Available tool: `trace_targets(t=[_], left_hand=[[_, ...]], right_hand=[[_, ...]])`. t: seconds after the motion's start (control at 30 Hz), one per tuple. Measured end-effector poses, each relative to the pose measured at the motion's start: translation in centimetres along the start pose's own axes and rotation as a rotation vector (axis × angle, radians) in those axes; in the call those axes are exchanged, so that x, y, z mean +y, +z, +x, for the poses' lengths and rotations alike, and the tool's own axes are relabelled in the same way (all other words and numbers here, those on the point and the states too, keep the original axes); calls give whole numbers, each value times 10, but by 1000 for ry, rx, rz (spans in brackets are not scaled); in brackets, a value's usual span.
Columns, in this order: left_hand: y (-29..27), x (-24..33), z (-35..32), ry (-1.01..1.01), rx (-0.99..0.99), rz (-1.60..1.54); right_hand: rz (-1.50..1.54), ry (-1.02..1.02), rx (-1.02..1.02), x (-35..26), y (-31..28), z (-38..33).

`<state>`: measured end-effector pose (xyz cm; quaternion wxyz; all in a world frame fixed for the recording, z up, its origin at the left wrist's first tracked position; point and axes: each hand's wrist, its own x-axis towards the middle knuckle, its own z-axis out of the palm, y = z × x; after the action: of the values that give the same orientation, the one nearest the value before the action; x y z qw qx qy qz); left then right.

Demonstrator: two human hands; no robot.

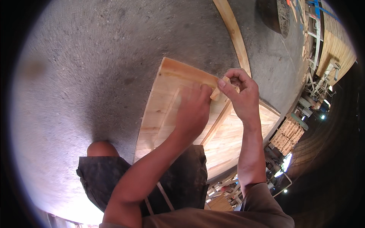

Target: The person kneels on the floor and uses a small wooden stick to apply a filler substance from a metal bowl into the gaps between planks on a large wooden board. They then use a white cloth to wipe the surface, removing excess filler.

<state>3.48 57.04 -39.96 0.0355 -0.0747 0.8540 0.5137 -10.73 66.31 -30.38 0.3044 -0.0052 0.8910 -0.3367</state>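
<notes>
Pinching a small wooden block [215, 94] between thumb and fingers, the right hand [245, 93] was closed on it and had it tilted, out by the far edge of a pale wooden panel [152, 110]! Touching the panel or just above it? From this angle nobody could tell. And there on the other side was the left hand [194, 110], blurred, fingers curled, knuckles just beside the block's lower end; whether it gripped anything could not be made out.

So what step was this? Judging from the pose, a bit of fine handling, the block held at a slant with the left fingers close by. The next move, it seemed, called for a firm right-hand pinch, a steady angle and left fingertips kept clear of the block's end.

Outward, then! Under both hands spread the panel, a batten [217, 124] crossing it between the forearms and a thinner strip [167, 114] over to the left. Nearer the body, dark shorts [184, 167] overlapped the panel in view, a bare knee [102, 149] off to the left. Beyond lay rough concrete floor [76, 76], a long wooden strip [232, 28] running away past the right hand, and, well apart on the right, a stack of cut wood [288, 135]
</notes>
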Motion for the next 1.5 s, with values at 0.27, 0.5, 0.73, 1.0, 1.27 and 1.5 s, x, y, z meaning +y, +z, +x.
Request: trace_targets(t=[0.27, 0.5, 0.73, 1.0, 1.27, 1.5], left_hand=[[16, 9, 7, 241, -131, 468], [21, 8, 30, 154, -171, 326], [-40, -19, 0, -46, 143, 306], [-85, -39, 25, 127, -85, 299], [-104, -66, 88, 863, -534, 616], [-89, -59, 89, 1117, -341, 775]], right_hand=[[152, -131, 25, 8, -22, -19], [313, -109, 18, 18, -40, -30], [206, -148, 60, 16, -43, -30], [312, -92, 62, 11, -43, -20], [272, -191, 57, 17, -44, -16], [274, -241, 80, 17, -43, -19]])
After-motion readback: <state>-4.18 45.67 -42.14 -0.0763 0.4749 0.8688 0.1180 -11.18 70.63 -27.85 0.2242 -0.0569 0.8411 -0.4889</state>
